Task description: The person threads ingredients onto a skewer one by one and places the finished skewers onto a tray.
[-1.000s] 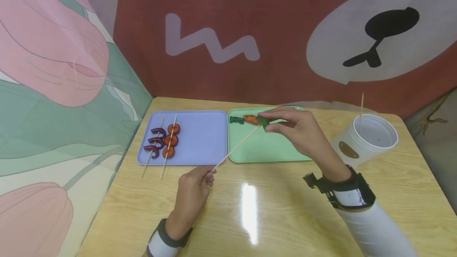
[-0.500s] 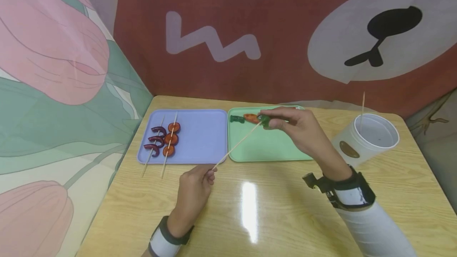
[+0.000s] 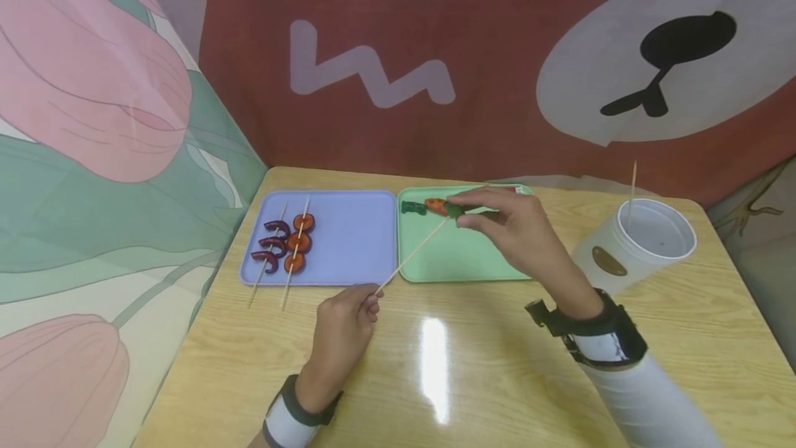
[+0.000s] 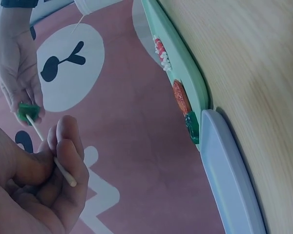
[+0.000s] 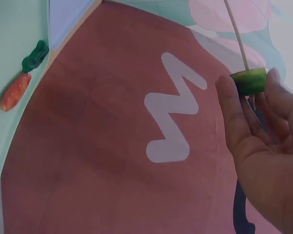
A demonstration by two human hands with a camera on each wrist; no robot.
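Note:
My left hand [image 3: 344, 323] pinches the lower end of a thin wooden skewer [image 3: 412, 252], which slants up to the right over the green tray. At its far end, a green chunk with a striped rind [image 5: 249, 82], like a slice of cucumber, is held between the thumb and fingers of my right hand [image 3: 519, 227]. In the right wrist view the skewer enters the chunk's upper face, and a pale tip seems to show below it. The left wrist view shows the skewer's blunt end [image 4: 71, 180] poking out of my left fingers.
The green tray [image 3: 466, 268] bears a dark green piece [image 3: 413, 207], an orange piece [image 3: 434, 206] and a red-and-white piece [image 4: 162, 52]. Left of it, the blue tray [image 3: 354, 240] carries two loaded skewers [image 3: 298, 243]. A white tub [image 3: 647, 234] with an upright skewer stands right.
Both hands have shifted only slightly: the left a little rightward, the right a little leftward. The green chunk has turned a bit in my right fingers. The trays and their contents stay put.

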